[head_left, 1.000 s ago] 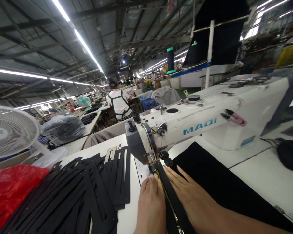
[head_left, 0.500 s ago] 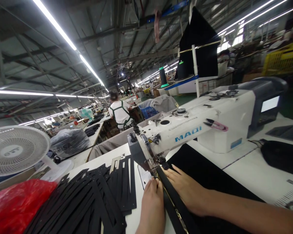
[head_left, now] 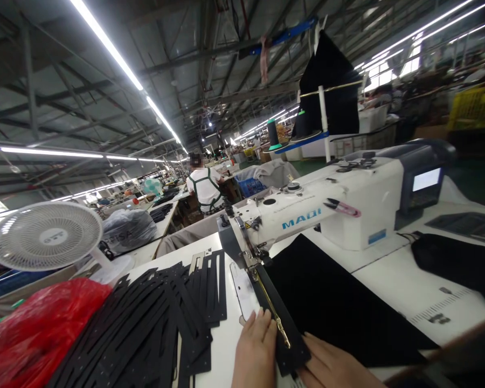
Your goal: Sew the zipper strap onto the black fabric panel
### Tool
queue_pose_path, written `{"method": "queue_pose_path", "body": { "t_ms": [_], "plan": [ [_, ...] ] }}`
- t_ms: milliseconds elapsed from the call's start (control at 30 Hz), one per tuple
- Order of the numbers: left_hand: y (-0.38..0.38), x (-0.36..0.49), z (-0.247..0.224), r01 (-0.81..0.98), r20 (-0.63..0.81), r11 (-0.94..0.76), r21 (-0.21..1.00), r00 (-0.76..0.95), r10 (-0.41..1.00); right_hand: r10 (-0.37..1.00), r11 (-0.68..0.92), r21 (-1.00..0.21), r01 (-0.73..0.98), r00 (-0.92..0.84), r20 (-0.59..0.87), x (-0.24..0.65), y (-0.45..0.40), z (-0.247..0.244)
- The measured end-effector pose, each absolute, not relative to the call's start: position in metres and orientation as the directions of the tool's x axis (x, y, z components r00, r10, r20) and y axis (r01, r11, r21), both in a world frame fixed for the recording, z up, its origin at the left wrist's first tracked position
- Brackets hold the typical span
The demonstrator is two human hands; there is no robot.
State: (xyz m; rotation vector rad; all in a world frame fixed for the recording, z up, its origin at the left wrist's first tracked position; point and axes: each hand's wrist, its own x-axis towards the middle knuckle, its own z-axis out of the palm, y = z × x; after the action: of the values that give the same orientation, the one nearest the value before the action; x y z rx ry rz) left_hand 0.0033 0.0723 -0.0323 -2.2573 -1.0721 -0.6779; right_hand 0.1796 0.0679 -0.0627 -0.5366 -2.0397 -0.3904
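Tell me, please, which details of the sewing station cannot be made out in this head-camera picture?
- Right hand: cut off by the bottom edge; its grip on the black zipper strip cannot be judged.
- Left hand: wrist cut off by the same edge.
- Needle of the sewing machine: hidden behind the presser assembly.
- Machine's screen: too small and glaring to read.
- Black cut pieces: overlapping, so uncountable.

Beside the white sewing machine (head_left: pixel 331 213), the left hand (head_left: pixel 255 350) and right hand (head_left: pixel 331 366) lie flat on a black zipper strip (head_left: pixel 277 318) running from its needle; black cut pieces (head_left: pixel 153 323) lie to its left.
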Motion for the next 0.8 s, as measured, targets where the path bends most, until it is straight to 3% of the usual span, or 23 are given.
{"method": "queue_pose_path", "body": {
  "t_ms": [100, 300, 533, 800],
  "plan": [
    [0.071, 0.009, -0.032, 0.823, 0.689, -0.528, -0.210, 0.508, 0.517, 0.228, 0.838, 0.058, 0.542, -0.446, 0.866, 0.176, 0.068, -0.056],
    [0.070, 0.011, -0.028, 0.801, 0.669, -0.549, -0.237, 0.545, 0.506, 0.195, 0.830, 0.188, 0.525, -0.590, 0.783, 0.181, 0.066, -0.053],
    [0.083, 0.008, -0.032, 0.798, 0.701, -0.554, -0.236, 0.535, 0.472, 0.179, 0.844, 0.133, 0.519, -0.507, 0.843, 0.177, 0.081, -0.062],
    [0.111, -0.001, -0.047, 0.824, 0.731, -0.551, -0.130, 0.455, 0.509, 0.209, 0.872, 0.099, 0.479, -0.548, 0.810, 0.174, 0.104, -0.047]
  ]
}}
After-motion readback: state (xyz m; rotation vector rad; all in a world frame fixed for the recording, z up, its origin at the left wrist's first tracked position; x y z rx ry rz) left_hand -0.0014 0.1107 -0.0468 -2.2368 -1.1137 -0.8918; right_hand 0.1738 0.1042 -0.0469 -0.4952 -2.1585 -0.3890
